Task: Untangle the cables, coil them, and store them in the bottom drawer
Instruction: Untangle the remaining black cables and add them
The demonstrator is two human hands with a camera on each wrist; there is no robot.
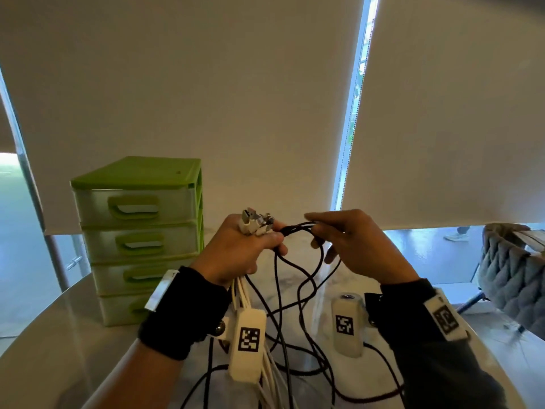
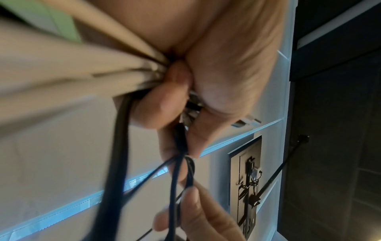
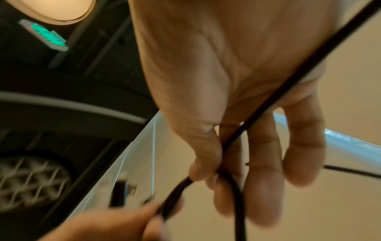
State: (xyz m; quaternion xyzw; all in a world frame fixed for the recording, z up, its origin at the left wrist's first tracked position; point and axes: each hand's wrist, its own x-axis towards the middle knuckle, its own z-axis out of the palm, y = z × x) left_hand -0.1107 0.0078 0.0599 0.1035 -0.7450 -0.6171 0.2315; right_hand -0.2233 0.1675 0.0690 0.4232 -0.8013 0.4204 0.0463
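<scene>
Drawers come first: we see the green plastic drawer tower (image 1: 138, 237) at the left on the pale table (image 1: 59, 343), all drawers closed. Next, our left hand (image 1: 241, 249) squeezes a bunch of white cables (image 1: 240, 293) and their plugs. The thin black cable (image 1: 295, 228) runs sideways from it to our right hand (image 1: 354, 243), which pinches it. We think that hand pulls right next.

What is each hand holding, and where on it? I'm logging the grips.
The left hand grips the white cables and black cables just below their plugs. The right hand pinches a black strand mid-length.
</scene>
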